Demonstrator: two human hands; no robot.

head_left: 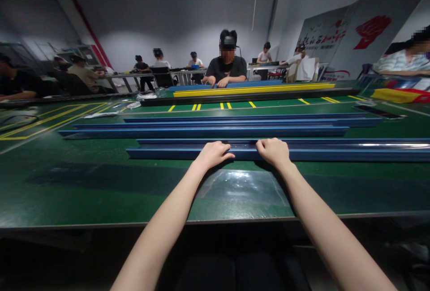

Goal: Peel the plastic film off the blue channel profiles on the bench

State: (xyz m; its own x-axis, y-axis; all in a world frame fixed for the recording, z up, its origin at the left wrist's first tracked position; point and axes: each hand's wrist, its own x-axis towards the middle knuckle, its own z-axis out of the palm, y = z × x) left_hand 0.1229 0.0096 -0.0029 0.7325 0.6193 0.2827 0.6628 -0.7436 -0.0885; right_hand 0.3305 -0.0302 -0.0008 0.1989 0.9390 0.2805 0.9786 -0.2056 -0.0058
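A long blue U-shaped channel strip [336,155] lies across the green table before me, its trough facing up. My left hand [213,153] is closed over its near wall, left of the middle, with the fingers curled into the trough and the thumb outside. To the right, my right hand [274,151] grips the same channel, fingers bent over the wall; its thumb is partly hidden. On the tabletop in front of my hands lies a clear plastic sheet [243,188] that reflects the light. Just beyond the held channel rest more blue channels [201,131], side by side.
Farther back lie a black strip [248,97], a yellow strip [268,88] and another blue strip. A person [226,65] sits opposite with both hands at those strips. A phone-like dark slab [381,111] lies at right. The table edge [242,220] runs close to me.
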